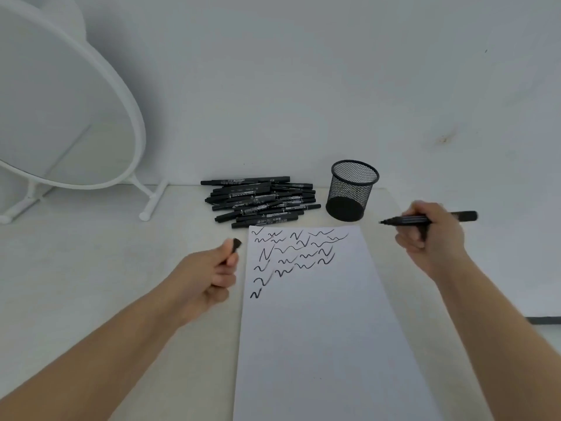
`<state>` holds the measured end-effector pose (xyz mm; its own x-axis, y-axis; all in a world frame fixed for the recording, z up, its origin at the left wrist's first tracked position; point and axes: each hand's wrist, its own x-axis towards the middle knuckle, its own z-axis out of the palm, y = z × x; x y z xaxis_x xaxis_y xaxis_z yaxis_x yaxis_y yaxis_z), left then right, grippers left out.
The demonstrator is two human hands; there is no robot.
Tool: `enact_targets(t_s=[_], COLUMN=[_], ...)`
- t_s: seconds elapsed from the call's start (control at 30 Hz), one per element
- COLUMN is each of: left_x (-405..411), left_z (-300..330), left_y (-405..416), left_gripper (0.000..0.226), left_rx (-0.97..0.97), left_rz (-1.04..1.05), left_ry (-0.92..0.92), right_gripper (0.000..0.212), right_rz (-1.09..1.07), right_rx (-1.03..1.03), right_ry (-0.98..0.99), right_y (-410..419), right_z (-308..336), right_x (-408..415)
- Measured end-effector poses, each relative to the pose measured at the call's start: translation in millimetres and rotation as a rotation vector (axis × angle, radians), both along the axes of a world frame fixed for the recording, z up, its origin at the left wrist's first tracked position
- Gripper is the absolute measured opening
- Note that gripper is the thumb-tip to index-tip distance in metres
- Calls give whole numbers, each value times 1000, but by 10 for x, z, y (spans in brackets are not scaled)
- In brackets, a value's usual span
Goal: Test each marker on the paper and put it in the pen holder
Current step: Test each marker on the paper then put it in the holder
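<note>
Head view, the only one.

Right hand [431, 238], right of centre: grip closed round one uncapped marker [425, 219], held level above the surface [91, 268], tip pointing left toward the pen holder [352, 191]. The tip is off the paper [318, 329], just past the sheet's upper right corner.

Left hand [212, 275], left of centre beside the paper's left edge: grip closed, fingers curled round a small dark piece, likely the cap [236, 245], only its end showing.

Progress, as a judgement: early or muddled. The paper, centre to lower frame, carries plenty of test squiggles in its upper part, roughly twenty, in about six ragged rows; I can't count them exactly, some run together. The pen holder, upper centre-right, black mesh, looks empty, base visible through the mesh and no marker inside. So the marks outnumber the stored markers, which is zero as far as shown. The pile of markers [261, 202], upper centre just left of the holder and touching the paper's top edge, is large, somewhere around twenty-plus, stacked so no exact count. All look capped.

Left to do: test the held marker if not yet done, recap, drop it in the holder, then the whole pile.

Counts: one paper, one holder, one held marker, one cap, two hands, one round white mirror [60, 101] on a stand, upper left.
</note>
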<state>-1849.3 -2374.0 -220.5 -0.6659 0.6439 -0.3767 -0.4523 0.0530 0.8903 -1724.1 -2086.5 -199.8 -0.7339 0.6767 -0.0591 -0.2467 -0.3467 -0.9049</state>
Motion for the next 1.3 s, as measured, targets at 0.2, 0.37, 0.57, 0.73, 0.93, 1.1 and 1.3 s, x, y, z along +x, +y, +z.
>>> enact_targets(t_s=[0.2,0.37,0.57,0.73,0.93,1.1,1.3], left_x=[-87,-156,-149,-177,-159,-154,-145], left_z=[-285,-456,-538,-495,-476,-464,-469], left_y=[281,247,230,242,239,234,231], left_gripper=[38,38,38,37,35,27,14], left_rx=[-204,-235,-283,-283,-301,-298,-315], left_rz=[131,93,-19,-14,-34,-67,-122], left_ry=[684,860,950,937,905,902,949], right_gripper=[11,28,23,19,19,22,19], right_rz=[383,127,169,244,81,5,162], right_rx=[550,647,686,770,800,760,339], right_ry=[-360,-447,-363,-333,-402,-111,-83], right_y=[-878,-1118,-1128,-1185,-1092,-1123,-1072], right_z=[-191,-416,-591,-612,-612,-536,-526], right_x=[-322,-426,-360,-367,-351,-324,-331])
